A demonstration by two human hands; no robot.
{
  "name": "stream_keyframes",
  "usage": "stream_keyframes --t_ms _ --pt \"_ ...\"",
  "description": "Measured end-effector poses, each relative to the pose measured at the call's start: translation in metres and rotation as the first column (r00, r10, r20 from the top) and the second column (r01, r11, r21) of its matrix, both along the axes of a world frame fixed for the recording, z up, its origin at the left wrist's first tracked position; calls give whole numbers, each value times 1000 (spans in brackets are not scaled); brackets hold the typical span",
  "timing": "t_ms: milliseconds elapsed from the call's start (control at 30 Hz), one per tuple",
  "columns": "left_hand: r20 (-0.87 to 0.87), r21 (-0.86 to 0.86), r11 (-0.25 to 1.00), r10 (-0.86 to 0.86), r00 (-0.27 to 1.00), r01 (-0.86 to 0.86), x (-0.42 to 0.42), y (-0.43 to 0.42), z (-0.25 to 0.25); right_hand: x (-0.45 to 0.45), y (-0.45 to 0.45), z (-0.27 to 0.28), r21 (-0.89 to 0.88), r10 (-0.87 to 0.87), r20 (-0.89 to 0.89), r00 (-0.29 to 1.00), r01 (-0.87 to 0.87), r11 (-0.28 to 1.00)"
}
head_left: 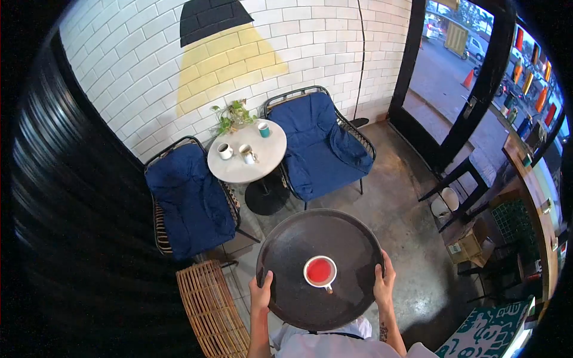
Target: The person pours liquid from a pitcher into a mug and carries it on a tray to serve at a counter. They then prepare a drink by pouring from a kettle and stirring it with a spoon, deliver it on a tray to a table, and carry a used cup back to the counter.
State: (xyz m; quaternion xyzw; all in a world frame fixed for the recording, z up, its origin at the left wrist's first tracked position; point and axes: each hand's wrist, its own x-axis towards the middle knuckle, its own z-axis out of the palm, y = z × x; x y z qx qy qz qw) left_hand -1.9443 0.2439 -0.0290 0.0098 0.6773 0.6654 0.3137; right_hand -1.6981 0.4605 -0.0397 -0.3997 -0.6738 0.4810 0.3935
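A round dark brown serving tray point(292, 250) is held level in front of me. My left hand point(261, 291) grips its left rim, thumb on top and fingers hidden beneath. On the opposite rim, my right hand point(385, 277) holds the tray the same way. Near the tray's middle stands a white cup point(327, 287) with red liquid in it, its handle toward me. Ahead, a round pale table point(239, 174) carries a white cup with dark contents point(225, 151), a white and brown mug point(247, 154) and a teal and white cup point(264, 129).
A plant point(233, 116) stands at the table's back. Blue cushioned chairs point(188, 197) point(325, 143) flank the table. A rattan seat point(209, 304) is at lower left. To the right are a glass door point(441, 89), a stool point(462, 179), a cardboard box point(468, 247) and a wooden counter point(534, 197).
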Motion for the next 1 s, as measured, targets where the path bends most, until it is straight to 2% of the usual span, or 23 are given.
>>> stream_keyframes --t_ms 133,200,333,400,433,500,533,600,633,700,767,800,933,1000 --pt "-25 -79 996 29 999 -31 -60 36 11 -66 37 7 -24 23 -23 999 -23 999" --pt "96 4 996 83 992 -84 -89 53 13 -94 55 5 -43 27 -44 999 -29 999" --pt "-1 -3 994 110 994 -110 -135 70 -4 -153 84 5 -86 71 -66 995 -76 993" --pt "-32 -146 981 123 992 -127 -156 80 -7 -182 102 6 -102 90 -72 993 -97 990" --pt "-33 -149 979 134 990 -137 -169 86 -12 -197 112 3 -117 115 -87 990 -125 985" --pt "-8 -73 986 153 988 -153 -193 97 -20 -229 131 0 -136 153 -105 983 -167 977" --pt "-8 -77 983 166 986 -166 -206 104 -20 -246 141 2 -116 180 -104 978 -192 975" --pt "134 -144 970 214 968 -195 -230 119 -16 -279 161 0 -102 219 -100 971 -229 968" --pt "133 -146 967 227 965 -207 -245 127 -25 -297 172 -2 -131 235 -124 964 -251 959" --pt "77 -69 976 211 974 -206 -278 138 -53 -335 194 -6 -166 259 -151 954 -283 945" --pt "59 -89 960 272 961 -266 -306 154 -69 -373 216 -8 -285 263 -194 945 -311 907" --pt "46 -95 945 319 946 -314 -323 167 -69 -394 230 -8 -284 266 -201 943 -315 905" --pt "106 -32 942 334 936 -333 -381 206 -57 -465 276 -10 -260 309 -217 926 -360 896" --pt "106 72 925 364 926 -372 -402 218 -52 -496 293 -12 -261 338 -187 922 -378 888"
